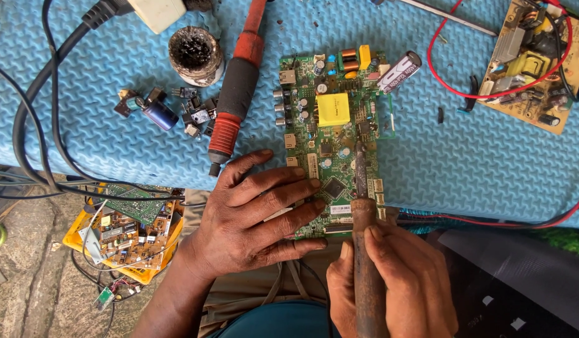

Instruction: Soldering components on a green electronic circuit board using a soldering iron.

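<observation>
Under the left hand (252,216), the green circuit board's (330,144) lower-left corner is hidden.

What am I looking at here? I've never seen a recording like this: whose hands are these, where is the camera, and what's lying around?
One camera, worn on the person's head, looks down at their own bare hands. The left hand presses flat on a green circuit board with a yellow block. The right hand grips a rusty brown soldering iron, its tip on the board. All rests on a blue textured foam mat, with a red-and-black handled tool, small loose dark components and a second tan board.
</observation>
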